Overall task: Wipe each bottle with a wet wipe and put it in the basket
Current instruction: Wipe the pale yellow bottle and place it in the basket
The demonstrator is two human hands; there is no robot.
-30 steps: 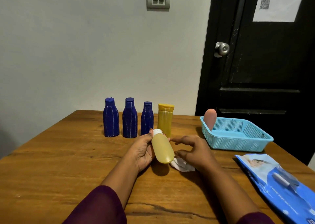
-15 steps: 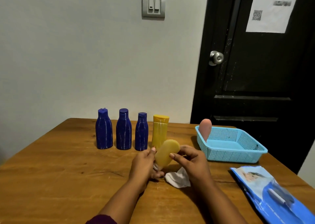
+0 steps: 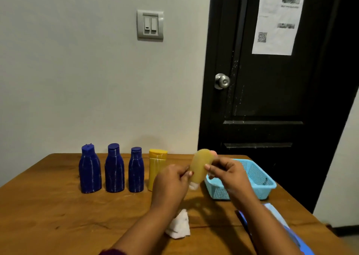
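Both hands hold a small yellow bottle (image 3: 200,167) upside down above the table, its white cap at the bottom. My left hand (image 3: 171,184) grips its lower end near the cap; my right hand (image 3: 226,174) pinches its side. A crumpled white wet wipe (image 3: 179,225) lies on the table below my left forearm, held by neither hand. Three blue bottles (image 3: 114,169) and a taller yellow bottle (image 3: 155,167) stand in a row at the back. The light blue basket (image 3: 260,179) sits right behind my right hand; a pink bottle in it is almost hidden.
A blue wet-wipe pack (image 3: 281,225) lies at the table's right front, partly under my right forearm. The wooden table (image 3: 48,216) meets a white wall at the back. A black door (image 3: 272,99) stands behind the basket.
The yellow bottle was turned cap-down and lifted up and to the right, toward the basket. My right hand left the wipe on the table and took hold of the bottle.
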